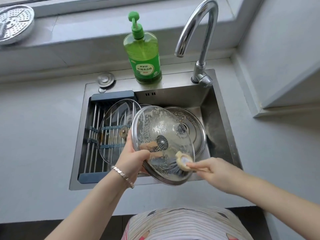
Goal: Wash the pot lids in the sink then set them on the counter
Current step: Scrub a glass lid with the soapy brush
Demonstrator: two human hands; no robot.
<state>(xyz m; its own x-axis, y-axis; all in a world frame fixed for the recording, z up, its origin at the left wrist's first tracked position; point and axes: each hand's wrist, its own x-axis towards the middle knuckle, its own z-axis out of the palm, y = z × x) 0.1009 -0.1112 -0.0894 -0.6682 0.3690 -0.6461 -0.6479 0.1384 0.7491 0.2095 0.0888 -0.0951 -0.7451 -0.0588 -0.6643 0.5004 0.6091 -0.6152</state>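
Note:
A soapy glass pot lid [161, 129] with a steel rim is tilted above the steel sink [223, 122], underside toward me. My left hand [133, 158] grips its left rim, fingers showing through the glass. My right hand [207, 168] pinches a round sponge [183, 160] against the lid's lower right edge. A second glass lid [112, 129] leans on the drain rack at the sink's left. A steel lid [194, 125] lies in the basin behind the held lid, partly hidden by it.
A green dish soap bottle [142, 52] and a chrome faucet [199, 35] stand at the sink's back edge. A perforated steamer plate [14, 23] rests on the window ledge, far left. A grey counter [39, 135] surrounds the sink.

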